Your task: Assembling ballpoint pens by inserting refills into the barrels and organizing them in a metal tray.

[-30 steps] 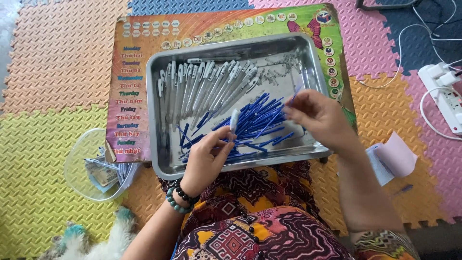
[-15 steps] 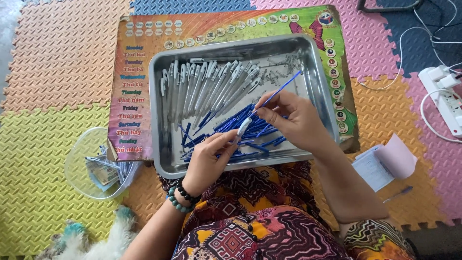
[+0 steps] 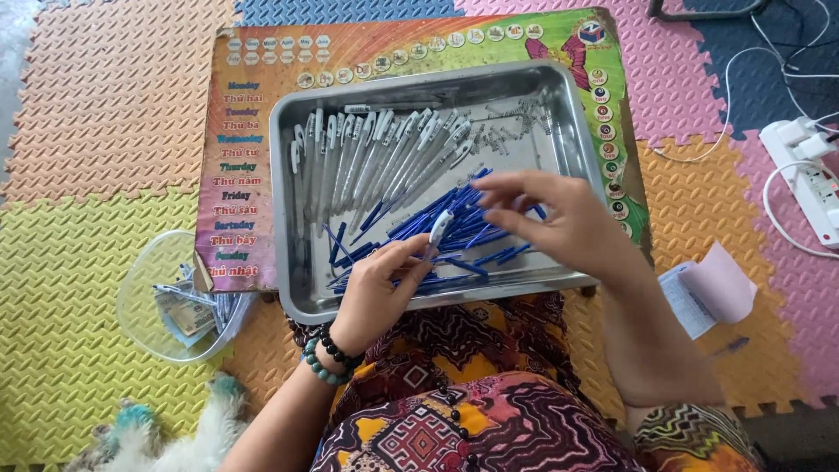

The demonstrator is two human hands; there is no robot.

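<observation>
A clear plastic bowl (image 3: pixel 170 301) is seen at 8 o'clock on the foam mat (image 3: pixel 70 262), with small metal and paper bits inside it. Just right of it, a steel tray (image 3: pixel 293 262) is set on a colourful printed board (image 3: pixel 236 201), whose left edge is overlapped by the bowl's rim. In the tray's upper left part, toward 11 o'clock, a row of white pen barrels (image 3: pixel 376 153) is laid side by side. A loose heap of blue refills (image 3: pixel 419 223) is spread across the tray's middle and lower part, and small springs (image 3: pixel 516 122) are scattered toward 1 o'clock.

The left hand (image 3: pixel 380 288), with a bead bracelet at the wrist, is held over the tray's lower edge at 6 o'clock. A white pen barrel (image 3: pixel 441 227) is pinched between its thumb and fingertips, tilted up toward 1 o'clock. The right hand (image 3: pixel 559 218) is held over the blue heap at about 3 o'clock from the left hand, its fingers narrowly spread and pointing left, just beside the barrel's tip. Whether a refill is gripped in it cannot be told.

A folded slip of paper (image 3: pixel 708 293) is seen on the mat at 4 o'clock, and a white power strip (image 3: pixel 808 188) with cables lies at 2 o'clock.
</observation>
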